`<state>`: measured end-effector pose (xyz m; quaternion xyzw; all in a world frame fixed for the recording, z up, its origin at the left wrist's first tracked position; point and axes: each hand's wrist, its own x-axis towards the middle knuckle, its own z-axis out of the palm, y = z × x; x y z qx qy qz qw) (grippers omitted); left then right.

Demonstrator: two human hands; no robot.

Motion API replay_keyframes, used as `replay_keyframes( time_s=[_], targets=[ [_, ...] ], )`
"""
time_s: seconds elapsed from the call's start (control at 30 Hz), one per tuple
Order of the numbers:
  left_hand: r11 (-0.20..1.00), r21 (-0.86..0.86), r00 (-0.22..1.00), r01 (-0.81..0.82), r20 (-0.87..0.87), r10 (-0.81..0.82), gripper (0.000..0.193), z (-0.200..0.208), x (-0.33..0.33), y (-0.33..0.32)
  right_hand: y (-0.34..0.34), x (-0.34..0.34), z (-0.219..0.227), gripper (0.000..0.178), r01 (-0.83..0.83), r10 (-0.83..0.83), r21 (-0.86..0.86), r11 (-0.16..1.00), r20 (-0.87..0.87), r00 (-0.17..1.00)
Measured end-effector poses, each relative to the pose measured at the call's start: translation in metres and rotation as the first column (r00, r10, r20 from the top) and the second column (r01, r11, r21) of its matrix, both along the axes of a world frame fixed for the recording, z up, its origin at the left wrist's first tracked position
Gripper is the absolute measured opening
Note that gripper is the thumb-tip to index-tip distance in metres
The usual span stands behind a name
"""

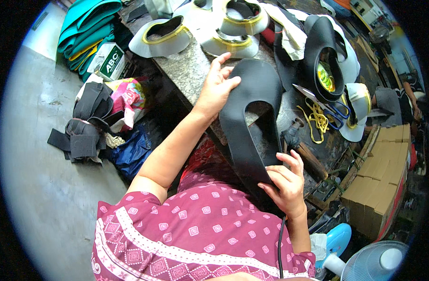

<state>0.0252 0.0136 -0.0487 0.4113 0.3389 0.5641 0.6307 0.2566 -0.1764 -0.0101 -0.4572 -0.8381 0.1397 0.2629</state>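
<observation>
A black shoe upper [247, 140], smooth and curved with a long oval opening, is held up in front of me over the table's near edge. At its far left edge, my left hand [217, 89] grips the rim with the thumb while its other fingers reach out past it. My right hand [287, 185] pinches the near right end, thumb below and fingers above. Right of the upper lie scissors [317, 100] with blue handles and a bundle of yellow cord [317, 122]. Just below the cord, a hammer [308, 157] with a wooden handle lies partly covered.
Several grey-white uppers [165, 44] with yellow edging stand at the back of the table [177, 70]. Another black upper [319, 61] stands back right. Teal folded sheets [86, 37], a box and black scraps [88, 122] are at left. Cardboard [378, 178] and a fan [378, 262] are at right.
</observation>
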Motion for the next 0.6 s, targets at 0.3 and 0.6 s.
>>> replay_keyframes(
  time_s=[0.3, 0.6],
  targets=[
    [0.998, 0.0, 0.998, 0.062, 0.002, -0.062, 0.052, 0.003, -0.001, 0.0, 0.002, 0.052, 0.046, 0.034, -0.282, 0.091, -0.155, 0.947, -0.712, 0.696],
    [0.996, 0.005, 0.99, 0.093, -0.105, -0.092, 0.035, 0.007, 0.002, -0.002, -0.018, 0.076, 0.095, 0.092, 0.397, -0.011, 0.193, 0.897, -0.889, 0.457]
  ],
)
